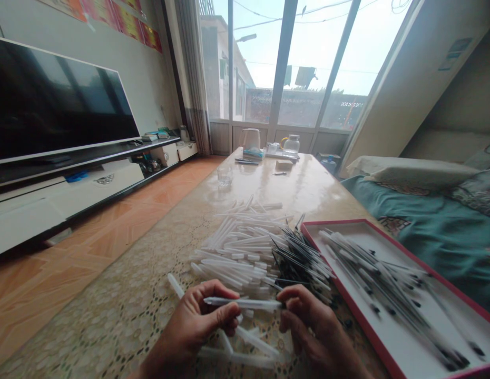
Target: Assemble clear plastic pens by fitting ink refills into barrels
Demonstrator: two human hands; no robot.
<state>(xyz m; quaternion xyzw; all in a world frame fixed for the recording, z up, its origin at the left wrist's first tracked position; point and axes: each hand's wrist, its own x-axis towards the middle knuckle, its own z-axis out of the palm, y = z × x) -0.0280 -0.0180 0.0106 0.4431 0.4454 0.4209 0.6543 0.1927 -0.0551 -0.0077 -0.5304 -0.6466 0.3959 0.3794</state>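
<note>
A translucent white pen (256, 304) lies level between my two hands, above the near part of the table. My left hand (207, 316) pinches it near its pointed end. At the other end, the fingers of my right hand (308, 321) close on the pen around a small dark tip, mostly hidden by them. Just beyond is a big heap of white pen barrels (233, 247). To its right lies a bundle of thin black refills (294, 258). Several loose barrels (256, 342) rest on the tablecloth beneath my hands.
On the right, a red-rimmed box lid (308, 231) holds several pens with black ends (391, 279). A drinking glass (225, 176) stands farther up the patterned table (150, 279), with a glass pitcher (291, 144) and other items at its far end. A bed (411, 210) flanks the right side.
</note>
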